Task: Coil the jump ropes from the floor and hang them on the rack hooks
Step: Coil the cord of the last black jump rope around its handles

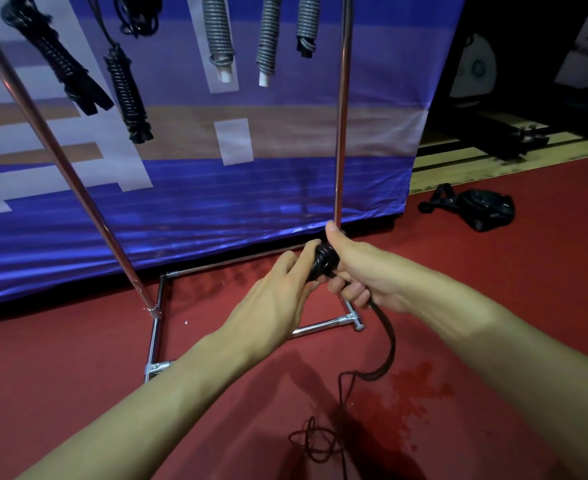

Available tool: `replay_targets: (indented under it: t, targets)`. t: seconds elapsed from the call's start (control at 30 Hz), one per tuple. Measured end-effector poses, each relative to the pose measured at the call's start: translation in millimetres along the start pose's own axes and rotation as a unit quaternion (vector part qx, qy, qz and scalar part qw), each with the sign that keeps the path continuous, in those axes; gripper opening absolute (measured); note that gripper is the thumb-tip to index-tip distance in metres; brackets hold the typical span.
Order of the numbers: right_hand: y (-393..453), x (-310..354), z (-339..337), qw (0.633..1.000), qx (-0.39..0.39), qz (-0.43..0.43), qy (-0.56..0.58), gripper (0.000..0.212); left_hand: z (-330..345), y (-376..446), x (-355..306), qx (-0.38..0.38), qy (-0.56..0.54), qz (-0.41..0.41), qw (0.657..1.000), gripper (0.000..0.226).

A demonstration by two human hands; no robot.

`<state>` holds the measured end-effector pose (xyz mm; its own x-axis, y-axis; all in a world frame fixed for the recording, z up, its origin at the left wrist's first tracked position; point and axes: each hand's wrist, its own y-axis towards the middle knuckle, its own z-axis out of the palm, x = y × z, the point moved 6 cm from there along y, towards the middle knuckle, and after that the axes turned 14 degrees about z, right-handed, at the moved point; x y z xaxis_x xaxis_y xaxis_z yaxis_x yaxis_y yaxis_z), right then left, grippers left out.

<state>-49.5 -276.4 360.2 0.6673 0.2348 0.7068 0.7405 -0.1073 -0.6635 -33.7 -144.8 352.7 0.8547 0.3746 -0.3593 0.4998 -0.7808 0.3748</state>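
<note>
We see the fingers (349,289) of the right hand (365,271) curled round a black jump rope (325,263), thumb raised along the top of the bundle, gripping it firmly. The left hand (278,292) meets it from the other side, its fingertips pinching the wound black coils just beside the right thumb. From below the right fist the loose rope tail (387,344) drops in a curve, blurred partway, and ends in a tangle of loops (315,443) on the red floor (77,375) between our forearms. Behind the hands stands the chrome rack (341,133), its base bars resting on the floor and its two uprights rising out of view. From the top of the rack hang already coiled ropes: two black ones (128,95) at the left and three grey ones (218,32) toward the right. A blue and white banner (216,202) backs the rack. Well apart, on the floor at the right, lies a black strap-like item (476,206) that we cannot identify.
</note>
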Motion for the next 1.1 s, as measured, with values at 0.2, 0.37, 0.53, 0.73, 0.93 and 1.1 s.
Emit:
replay_targets:
  t: [0.2,0.37,0.53,0.73,0.93,1.1]
  targets:
    - [11,-9,-1,0.996,0.054,0.038,0.065,0.072,-1,3,5,-0.011,-0.009,0.028,1.000,0.059]
    - [13,-9,-5,0.999,0.013,0.026,0.035,0.056,-1,1,6,-0.011,-0.079,0.044,0.996,0.058]
    - [17,-10,-7,0.999,0.023,0.021,0.040,0.048,0,0,4,0.017,-0.111,0.022,0.993,0.060]
    - [13,-5,-10,0.996,0.062,-0.023,0.061,0.042,-6,-1,5,0.006,-0.370,-0.065,0.927,0.061]
    - [13,-1,-13,0.991,0.066,-0.041,0.107,0.029,-5,2,3,0.020,-0.262,-0.071,0.962,0.060]
    - [7,3,-11,0.988,0.078,-0.079,0.110,0.030,13,-2,4,-0.014,-0.565,-0.238,0.790,0.039]
